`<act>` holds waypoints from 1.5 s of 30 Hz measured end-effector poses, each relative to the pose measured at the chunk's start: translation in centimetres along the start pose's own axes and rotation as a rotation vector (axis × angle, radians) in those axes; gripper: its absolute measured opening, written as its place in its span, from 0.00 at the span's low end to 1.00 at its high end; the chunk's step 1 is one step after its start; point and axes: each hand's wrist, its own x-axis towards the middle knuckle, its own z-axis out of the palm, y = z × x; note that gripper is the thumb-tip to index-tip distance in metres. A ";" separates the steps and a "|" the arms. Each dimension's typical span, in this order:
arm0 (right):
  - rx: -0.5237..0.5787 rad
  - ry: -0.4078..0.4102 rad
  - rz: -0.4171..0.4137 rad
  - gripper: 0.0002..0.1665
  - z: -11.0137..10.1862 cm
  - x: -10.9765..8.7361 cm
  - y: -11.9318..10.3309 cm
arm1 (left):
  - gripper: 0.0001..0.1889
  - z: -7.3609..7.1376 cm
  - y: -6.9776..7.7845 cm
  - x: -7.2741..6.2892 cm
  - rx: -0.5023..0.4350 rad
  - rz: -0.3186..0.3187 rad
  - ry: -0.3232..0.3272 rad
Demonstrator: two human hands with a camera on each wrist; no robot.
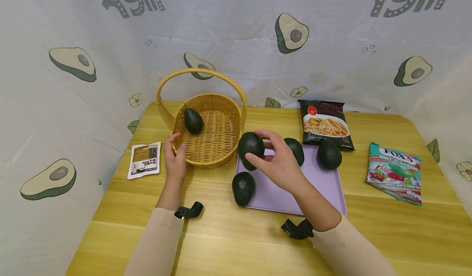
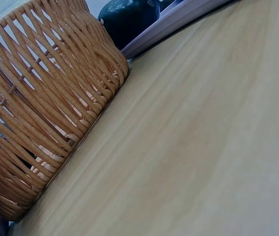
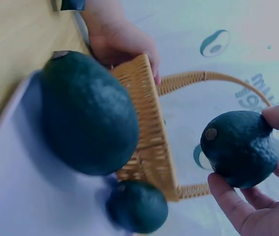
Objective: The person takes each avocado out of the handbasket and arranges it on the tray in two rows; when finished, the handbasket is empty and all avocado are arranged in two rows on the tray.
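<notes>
My right hand (image 1: 278, 161) holds a dark green avocado (image 1: 251, 147) above the left edge of the lilac tray (image 1: 291, 200), thumb and fingers about its sides. In the right wrist view this avocado (image 3: 240, 147) is raised beside the basket. My left hand (image 1: 176, 163) grips the near-left rim of the yellow wicker basket (image 1: 212, 164); its fingers are mostly out of the left wrist view. One avocado (image 1: 193, 121) lies inside the basket, at its left. On the tray sit more avocados: one at the near-left corner (image 1: 243, 188), one partly behind my right hand (image 1: 295, 150), one at the right (image 1: 329, 154).
Behind the tray lies a black noodle packet (image 1: 326, 124). A teal candy bag (image 1: 394, 173) is at the right, and a white-and-brown packet (image 1: 144, 160) left of the basket. The basket's tall handle (image 1: 200, 70) arches above it. A printed curtain (image 1: 236, 34) hangs behind the wooden table (image 1: 217, 239).
</notes>
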 end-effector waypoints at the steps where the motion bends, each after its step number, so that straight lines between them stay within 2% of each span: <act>1: -0.005 -0.003 0.011 0.38 -0.2 -0.3 0.3 | 0.21 0.0 0.0 0.0 0.003 0.000 0.000; 16: -0.200 0.000 0.157 0.36 -3.5 -4.7 4.4 | 0.21 -0.1 0.2 -0.1 -0.018 -0.001 -0.017; 26: -0.262 -0.030 0.242 0.35 -5.0 -7.0 6.2 | 0.21 0.0 0.2 -0.2 -0.005 -0.006 -0.010; 35: -0.302 -0.059 0.284 0.36 -5.0 -8.1 7.6 | 0.21 -0.1 0.2 -0.2 -0.016 -0.007 -0.015; 45: -0.322 -0.067 0.303 0.37 -4.9 -8.4 7.9 | 0.21 -0.1 0.2 -0.2 -0.044 -0.007 -0.017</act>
